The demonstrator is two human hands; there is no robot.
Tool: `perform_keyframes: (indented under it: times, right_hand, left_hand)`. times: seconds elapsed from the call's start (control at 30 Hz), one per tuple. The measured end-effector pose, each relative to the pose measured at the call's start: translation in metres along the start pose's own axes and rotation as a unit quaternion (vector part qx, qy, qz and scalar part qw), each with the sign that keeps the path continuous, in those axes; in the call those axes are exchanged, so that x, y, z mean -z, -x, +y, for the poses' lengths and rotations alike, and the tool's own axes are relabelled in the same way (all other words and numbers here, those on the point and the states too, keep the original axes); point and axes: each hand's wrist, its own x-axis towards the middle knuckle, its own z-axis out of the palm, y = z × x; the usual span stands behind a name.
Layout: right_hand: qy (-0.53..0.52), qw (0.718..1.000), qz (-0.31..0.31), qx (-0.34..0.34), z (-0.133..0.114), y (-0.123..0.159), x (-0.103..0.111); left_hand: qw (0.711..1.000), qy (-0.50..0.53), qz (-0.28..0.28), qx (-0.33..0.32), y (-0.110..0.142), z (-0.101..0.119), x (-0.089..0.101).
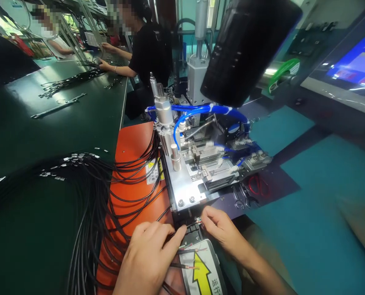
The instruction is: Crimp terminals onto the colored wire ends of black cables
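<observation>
Your left hand is clenched on a thin black sheathed cable, and your right hand pinches fine coloured wire ends at the front of a steel pneumatic machine with blue air tubes. More black cables fan across a bright orange mat beside the dark green desk.

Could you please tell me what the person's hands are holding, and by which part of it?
The left hand appears to pinch a thin black cable near its end. The right hand's fingertips reach small coloured wire ends, but whether they grip them cannot be told.
</observation>
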Motion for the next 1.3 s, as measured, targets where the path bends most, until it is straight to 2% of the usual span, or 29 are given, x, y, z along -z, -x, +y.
perform_keyframes:
  times: [0.13, 0.27, 0.5, 0.77, 0.9, 1.17, 1.3]
  right_hand:
    - [-0.098, 0.995, -0.003, -0.030, 0.006, 0.001, -0.005]
    - [-0.151, 0.988, -0.006, -0.026, 0.012, 0.000, -0.008]
    - [-0.091, 0.995, 0.014, -0.049, 0.004, -0.001, -0.003]
    - [-0.037, 0.996, 0.057, -0.064, -0.008, 0.000, -0.006]
    - [-0.037, 0.994, 0.085, -0.057, -0.007, 0.001, -0.010]
    - [-0.071, 0.995, 0.050, -0.051, 0.000, -0.003, -0.006]
    - [-0.099, 0.992, 0.057, -0.059, 0.001, -0.002, -0.009]
  left_hand:
    - [0.998, 0.066, -0.007, 0.010, -0.005, -0.004, 0.001]
    - [0.996, 0.092, 0.004, 0.003, -0.006, -0.006, 0.001]
    - [1.000, 0.001, 0.013, -0.020, -0.008, -0.003, 0.002]
    - [0.999, -0.019, 0.023, -0.013, -0.008, -0.003, 0.000]
    - [0.999, -0.025, 0.020, -0.015, -0.007, -0.003, -0.001]
    - [0.999, -0.031, 0.021, -0.024, -0.009, -0.002, 0.002]
    - [0.999, -0.040, 0.020, -0.027, -0.009, -0.003, 0.001]
